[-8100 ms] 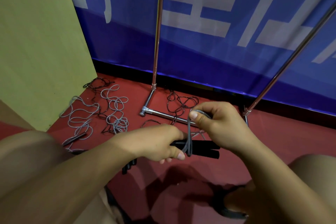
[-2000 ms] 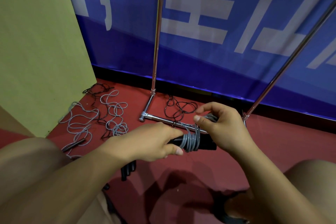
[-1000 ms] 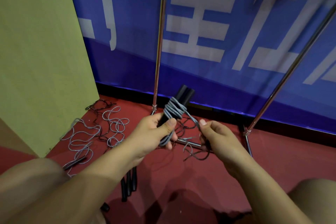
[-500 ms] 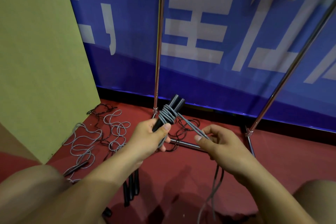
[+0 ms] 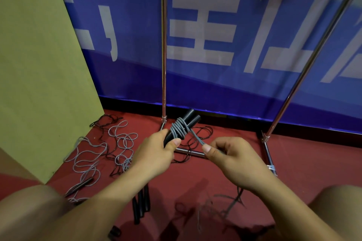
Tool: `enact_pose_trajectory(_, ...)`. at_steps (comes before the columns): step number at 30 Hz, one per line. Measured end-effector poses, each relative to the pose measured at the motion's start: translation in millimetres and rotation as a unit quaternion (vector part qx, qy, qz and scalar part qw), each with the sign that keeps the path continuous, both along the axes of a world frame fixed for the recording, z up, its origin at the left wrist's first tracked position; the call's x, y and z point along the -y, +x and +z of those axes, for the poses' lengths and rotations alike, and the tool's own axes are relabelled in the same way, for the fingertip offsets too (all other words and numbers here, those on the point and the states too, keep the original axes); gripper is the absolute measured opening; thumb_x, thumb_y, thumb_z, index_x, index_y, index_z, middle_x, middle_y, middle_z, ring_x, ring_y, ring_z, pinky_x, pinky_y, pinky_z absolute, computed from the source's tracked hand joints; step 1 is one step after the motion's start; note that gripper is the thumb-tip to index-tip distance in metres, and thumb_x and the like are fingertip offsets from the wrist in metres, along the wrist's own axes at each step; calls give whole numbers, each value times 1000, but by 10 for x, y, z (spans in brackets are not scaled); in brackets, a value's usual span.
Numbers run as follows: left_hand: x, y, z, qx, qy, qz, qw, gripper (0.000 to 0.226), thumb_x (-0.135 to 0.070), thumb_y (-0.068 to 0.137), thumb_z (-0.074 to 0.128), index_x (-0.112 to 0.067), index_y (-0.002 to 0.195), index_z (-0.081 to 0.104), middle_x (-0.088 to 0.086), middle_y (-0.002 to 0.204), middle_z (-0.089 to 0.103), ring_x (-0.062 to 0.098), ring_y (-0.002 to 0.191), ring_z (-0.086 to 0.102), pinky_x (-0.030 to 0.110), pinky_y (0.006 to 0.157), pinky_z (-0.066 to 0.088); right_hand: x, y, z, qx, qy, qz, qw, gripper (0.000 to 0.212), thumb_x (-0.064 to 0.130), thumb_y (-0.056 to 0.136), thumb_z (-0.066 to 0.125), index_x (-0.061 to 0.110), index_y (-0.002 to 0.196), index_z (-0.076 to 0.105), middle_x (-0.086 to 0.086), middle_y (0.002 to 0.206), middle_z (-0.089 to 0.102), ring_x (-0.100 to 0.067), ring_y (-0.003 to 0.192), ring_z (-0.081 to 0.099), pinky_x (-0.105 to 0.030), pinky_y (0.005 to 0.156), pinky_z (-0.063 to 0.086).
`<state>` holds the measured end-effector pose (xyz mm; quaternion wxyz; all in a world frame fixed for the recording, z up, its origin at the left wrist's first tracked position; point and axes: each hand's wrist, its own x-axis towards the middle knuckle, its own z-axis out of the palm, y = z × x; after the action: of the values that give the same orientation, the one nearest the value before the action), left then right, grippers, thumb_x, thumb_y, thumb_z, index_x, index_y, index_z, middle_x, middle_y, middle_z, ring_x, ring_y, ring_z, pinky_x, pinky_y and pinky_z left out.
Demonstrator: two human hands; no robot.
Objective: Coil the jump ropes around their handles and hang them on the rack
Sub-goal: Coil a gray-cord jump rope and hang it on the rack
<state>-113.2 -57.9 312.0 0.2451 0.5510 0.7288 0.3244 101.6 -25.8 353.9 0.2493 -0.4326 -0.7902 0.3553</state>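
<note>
Two black handles (image 5: 191, 119) lie side by side as one bundle, bound by a grey rope (image 5: 179, 128) wound around them in several turns. The left hand (image 5: 156, 152) grips the bundle's near end, fingers curled round it, thumb on top; the far ends tilt up toward the rack. From the coil a doubled strand runs right to the right hand (image 5: 233, 156), which pinches it taut between thumb and fingers — the slack falls below that hand, blurred.

The rack shows two upright poles, the left pole (image 5: 163, 45) straight, the right pole (image 5: 313, 53) leaning in the wide view, and a floor bar (image 5: 189, 151) just beyond the hands. On the red floor (image 5: 305, 154) to the left lie two loose ropes, one grey (image 5: 86, 162) and one black (image 5: 109, 121), tangled together near a yellow-green panel (image 5: 39, 76). Another black rope (image 5: 197, 135) lies across the floor bar. A cluster of spare black handles (image 5: 141, 201) lies near, under the left forearm — I cannot count them surely. Open floor stretches right of the hands.
</note>
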Motion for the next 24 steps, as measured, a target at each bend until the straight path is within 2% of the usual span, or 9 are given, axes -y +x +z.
enact_pose_trajectory(3,-33,-30,14,-2,-10,-6,1000,10,-51,92,51,-44,88,57,-7,68,68,19,71,67,44,75,57,26,-10,-12,6,28,8,1000,39,37,94,61,8,68,59,8,51,39,-4,49,34,-24,50,29)
enact_pose_trajectory(6,-61,-27,39,7,-29,-6,1000,12,-51,91,53,-42,92,61,-8,66,68,20,72,68,43,76,57,60,-23,-33,16,63,24,998,40,36,95,61,10,65,54,6,53,40,-6,51,36,-22,50,29)
enact_pose_trajectory(9,-65,17,23,-8,-31,-7,999,14,-53,88,52,-41,85,59,-8,70,68,24,78,68,43,77,56,67,-22,-66,31,99,44,994,43,38,95,61,15,61,47,6,53,39,-9,52,36,-22,50,27)
enact_pose_trajectory(11,-70,42,12,-16,-30,-14,999,14,-46,92,56,-36,82,59,-7,70,67,24,78,68,40,77,56,52,-7,-82,23,102,48,993,42,43,93,58,14,64,51,2,55,42,-8,53,38,-24,51,28)
enact_pose_trajectory(13,-74,42,16,-19,-41,-34,998,11,-42,95,58,-34,89,62,-7,69,67,20,73,67,36,73,54,53,5,-95,16,94,51,994,43,47,91,55,11,67,56,-2,58,45,-7,53,38,-27,51,31)
enact_pose_trajectory(17,-17,35,24,-8,-86,-72,994,17,-43,97,57,-29,101,65,-3,65,69,7,46,57,29,58,50,104,-15,-154,14,73,72,995,40,37,96,60,11,67,52,10,56,38,-4,54,35,-24,51,29)
enact_pose_trajectory(21,75,63,12,-80,-90,-91,989,23,-49,93,56,-28,101,63,-4,72,68,16,67,66,37,72,57,99,-24,-147,-5,49,75,996,36,34,96,61,10,69,56,9,57,40,-3,55,36,-26,53,32)
enact_pose_trajectory(24,150,100,25,-97,-86,-146,981,25,-54,90,56,-31,99,59,-10,75,66,11,69,66,34,69,55,81,-17,-128,-17,41,62,997,35,33,96,62,13,67,57,10,56,40,-4,53,36,-25,53,31)
